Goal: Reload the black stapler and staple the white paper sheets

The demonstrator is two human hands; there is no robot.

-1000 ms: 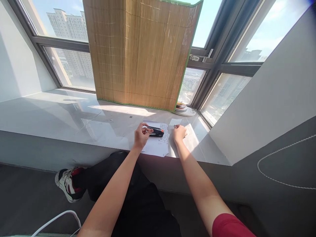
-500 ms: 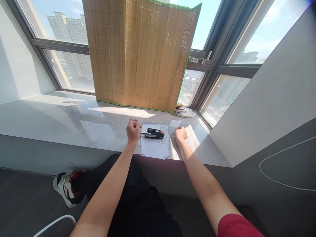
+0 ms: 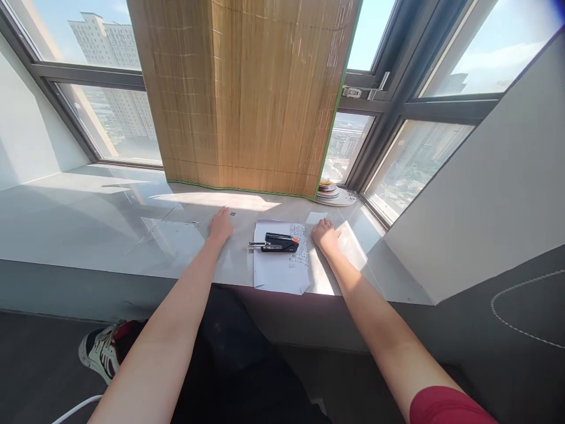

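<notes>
Our left hand (image 3: 221, 225) is just left of what look like staples (image 3: 232, 214); we can't tell if it, or our right hand (image 3: 325, 235), grips anything. We seem to be reaching for them, which calls for a small pinch. The stapler (image 3: 282, 242) lies on the paper (image 3: 276, 274), tray (image 3: 256, 245) out to the left. A second ago, our left hand was at the stapler.

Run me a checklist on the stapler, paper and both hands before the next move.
1. Stapler resting on the paper: ok.
2. Stapler's metal rail tucked in: not ok, it juts past the paper's left edge.
3. Paper set back from the ledge's front edge: not ok, it reaches it.
4. Left hand off the stapler: ok, beside small dark pieces.
5. Right hand off the paper: ok.
6. Right hand's fingers holding nothing: cannot tell.
</notes>
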